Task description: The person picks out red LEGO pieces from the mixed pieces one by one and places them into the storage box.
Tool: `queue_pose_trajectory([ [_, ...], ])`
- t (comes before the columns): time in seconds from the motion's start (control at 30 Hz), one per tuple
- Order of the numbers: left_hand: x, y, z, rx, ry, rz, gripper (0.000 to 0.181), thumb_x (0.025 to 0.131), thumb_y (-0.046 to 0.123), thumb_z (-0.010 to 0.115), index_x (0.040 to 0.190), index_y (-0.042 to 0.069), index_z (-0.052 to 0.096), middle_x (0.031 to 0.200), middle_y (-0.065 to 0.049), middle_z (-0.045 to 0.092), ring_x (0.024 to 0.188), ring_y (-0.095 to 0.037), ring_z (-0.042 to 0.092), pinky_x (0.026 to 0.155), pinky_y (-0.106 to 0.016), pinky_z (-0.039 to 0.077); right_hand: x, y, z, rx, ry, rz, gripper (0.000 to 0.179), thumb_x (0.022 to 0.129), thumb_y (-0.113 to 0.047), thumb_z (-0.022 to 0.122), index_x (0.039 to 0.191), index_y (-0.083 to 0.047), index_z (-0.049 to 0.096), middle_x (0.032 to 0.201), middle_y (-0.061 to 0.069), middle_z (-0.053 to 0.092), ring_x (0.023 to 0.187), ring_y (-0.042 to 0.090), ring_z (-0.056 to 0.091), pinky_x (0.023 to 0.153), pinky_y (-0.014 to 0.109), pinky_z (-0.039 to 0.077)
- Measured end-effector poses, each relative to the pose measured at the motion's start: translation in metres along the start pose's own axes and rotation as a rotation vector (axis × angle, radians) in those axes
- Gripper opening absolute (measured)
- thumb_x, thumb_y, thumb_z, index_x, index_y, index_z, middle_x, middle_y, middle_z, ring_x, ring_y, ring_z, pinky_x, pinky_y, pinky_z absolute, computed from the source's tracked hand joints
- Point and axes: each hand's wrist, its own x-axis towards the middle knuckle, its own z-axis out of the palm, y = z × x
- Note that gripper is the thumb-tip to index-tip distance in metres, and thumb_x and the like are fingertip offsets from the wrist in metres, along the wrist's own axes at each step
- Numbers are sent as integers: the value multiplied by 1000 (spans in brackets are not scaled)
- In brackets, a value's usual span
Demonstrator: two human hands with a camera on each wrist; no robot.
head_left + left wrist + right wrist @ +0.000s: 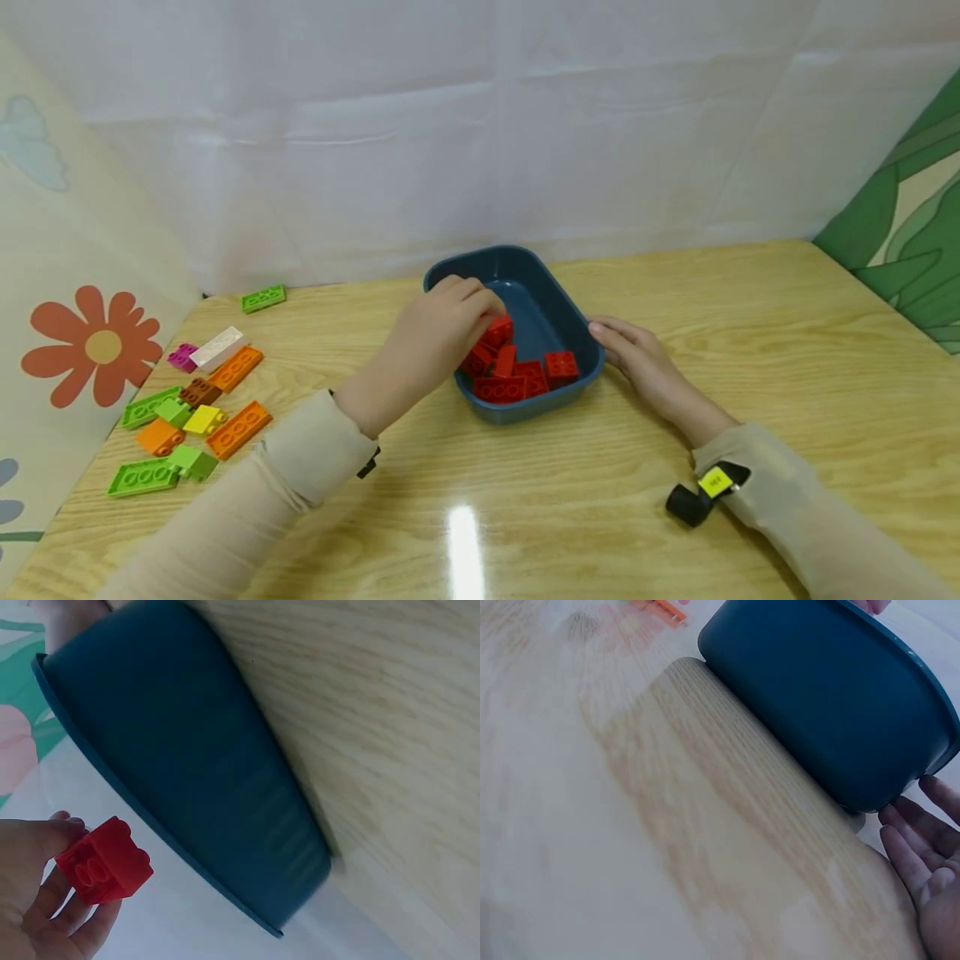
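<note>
My left hand (pixel 450 321) is over the left side of a dark blue plastic bin (pixel 555 308). In the left wrist view it pinches a red toy building brick (pixel 105 862) between thumb and fingers, above the bin's rim. Several red bricks (pixel 502 389) lie together in the near end of the bin. At the bin's right side is my right hand (pixel 637 362), its extended fingertips touching the outer wall. The right wrist view shows these fingers (pixel 907 840) against the bin's lower corner, curled round nothing.
On the left of the wooden table (pixel 675 333) lie loose bricks: orange plates (pixel 240 429), a white brick (pixel 217 348), a yellow brick (pixel 204 421), a brown brick (pixel 199 392) and several green ones. A green plate (pixel 263 298) lies farther back, near the white cloth (pixel 375 150).
</note>
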Motion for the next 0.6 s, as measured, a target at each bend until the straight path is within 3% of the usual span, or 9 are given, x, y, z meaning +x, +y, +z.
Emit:
queue_pose_trajectory([
  [0.33,9,21,12,-143,-326,-190,14,96,11,67,109,11,72,104,1,68,95,-14,63,81,-26,53,1,1,-1,7,6,-12,57,106,-32,46,142,13,42,140,22,49,111,-1,57,94,17,46],
  [0.6,4,27,21,-240,-385,-283,15,96,11,66,109,12,72,102,3,70,89,-10,62,77,-23,52,0,0,-2,6,3,-8,58,106,-32,46,143,12,41,143,26,45,111,-2,56,95,16,45],
])
